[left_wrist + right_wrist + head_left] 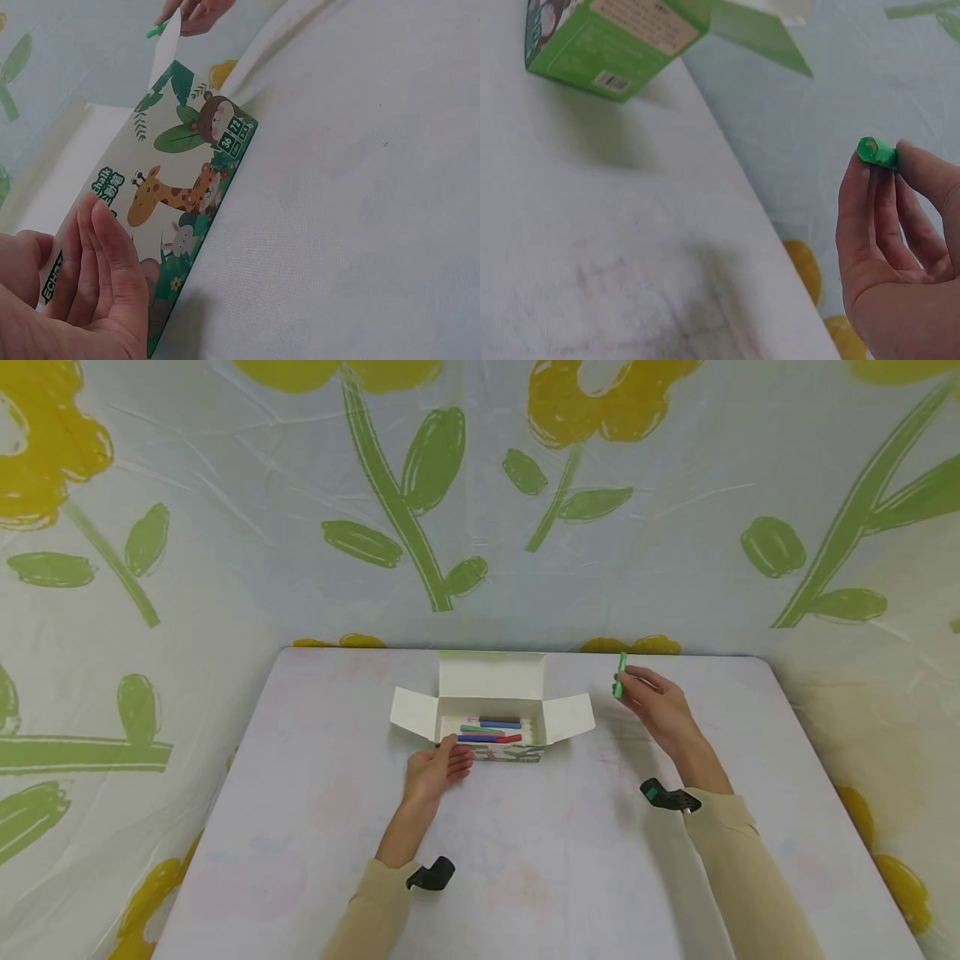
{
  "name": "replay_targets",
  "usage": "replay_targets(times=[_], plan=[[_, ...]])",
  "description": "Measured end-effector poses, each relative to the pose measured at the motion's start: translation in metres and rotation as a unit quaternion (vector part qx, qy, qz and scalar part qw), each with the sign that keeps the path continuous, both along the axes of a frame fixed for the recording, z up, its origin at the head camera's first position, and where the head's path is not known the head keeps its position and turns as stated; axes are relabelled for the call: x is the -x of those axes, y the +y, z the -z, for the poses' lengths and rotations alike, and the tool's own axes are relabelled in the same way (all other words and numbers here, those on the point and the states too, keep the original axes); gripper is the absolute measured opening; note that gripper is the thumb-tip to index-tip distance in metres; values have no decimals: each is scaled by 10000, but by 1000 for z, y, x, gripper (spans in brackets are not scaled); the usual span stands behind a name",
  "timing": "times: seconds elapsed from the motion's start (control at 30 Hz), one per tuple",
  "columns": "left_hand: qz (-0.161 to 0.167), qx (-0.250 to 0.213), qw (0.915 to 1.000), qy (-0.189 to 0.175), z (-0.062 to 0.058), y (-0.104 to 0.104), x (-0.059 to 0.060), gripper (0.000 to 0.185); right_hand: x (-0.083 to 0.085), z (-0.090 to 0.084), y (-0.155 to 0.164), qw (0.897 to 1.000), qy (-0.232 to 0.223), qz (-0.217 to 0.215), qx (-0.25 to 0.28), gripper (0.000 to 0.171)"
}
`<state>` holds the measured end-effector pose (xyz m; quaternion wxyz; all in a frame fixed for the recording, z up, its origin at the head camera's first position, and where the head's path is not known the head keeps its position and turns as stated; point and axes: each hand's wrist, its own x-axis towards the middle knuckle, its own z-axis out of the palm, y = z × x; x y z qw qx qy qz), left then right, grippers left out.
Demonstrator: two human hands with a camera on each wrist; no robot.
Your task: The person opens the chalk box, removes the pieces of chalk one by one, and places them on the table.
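Note:
An open chalk box [491,753] with a giraffe and other animals printed on its front stands near the back of the table. Several coloured chalk sticks [500,726] lie inside it. My left hand [433,770] holds the box's front wall toward its left end, the thumb at the top rim and the fingers along the printed face [176,191]. To the right of the box, raised above the table, my right hand [663,710] pinches a green chalk stick [620,675] between thumb and fingertips. In the right wrist view, one end of that green stick [876,152] faces the camera.
The lid [491,677] stands up at the back, and side flaps [415,712] spread outward on both ends. A pale cloth [525,860] covers the table. Behind its far edge hangs a flower-printed curtain [480,585], which also runs along both sides.

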<state>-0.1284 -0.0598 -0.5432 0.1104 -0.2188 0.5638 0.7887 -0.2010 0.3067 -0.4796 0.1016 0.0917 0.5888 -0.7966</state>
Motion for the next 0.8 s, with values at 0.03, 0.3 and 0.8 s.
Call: replay_targets(times=[0.03,0.3,0.8], plan=[[3,-13,10000,12,0,0,0,37,-1,1,2,10000,-69,34,5,29],[47,-51,10000,-4,0,-1,1,39,-5,13,13,9979,-501,170,-370,38],[49,48,10000,36,2,0,1,40,-14,52,16,9462,-248,85,-3225,57]])
